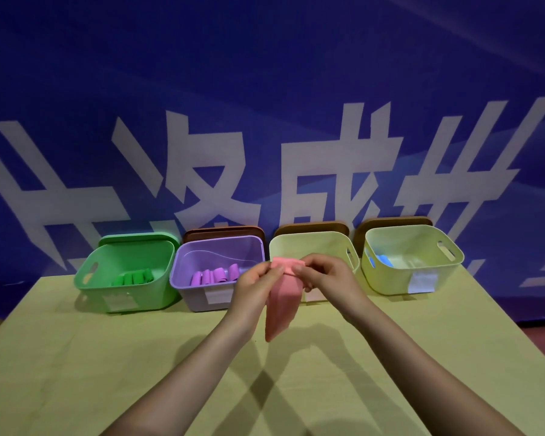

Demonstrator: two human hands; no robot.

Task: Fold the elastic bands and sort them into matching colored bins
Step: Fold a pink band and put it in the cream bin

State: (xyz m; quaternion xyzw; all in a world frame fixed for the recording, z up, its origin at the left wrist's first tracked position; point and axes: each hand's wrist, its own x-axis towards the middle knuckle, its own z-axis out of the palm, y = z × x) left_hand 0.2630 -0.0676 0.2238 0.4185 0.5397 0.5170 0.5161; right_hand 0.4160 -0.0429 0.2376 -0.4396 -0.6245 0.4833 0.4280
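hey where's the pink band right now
In the head view, centre: the pink band hangs above the table, pinched by left hand and right hand, before the third bin.

A table with a pale yellow-green top carries four open bins in a row along its far edge. From left to right stand a green bin, a purple bin just beside it, a pale yellow bin partly hidden from view, and a second pale yellow bin set a little apart at the right end. The three bins whose fronts show each bear a white label facing the near side.
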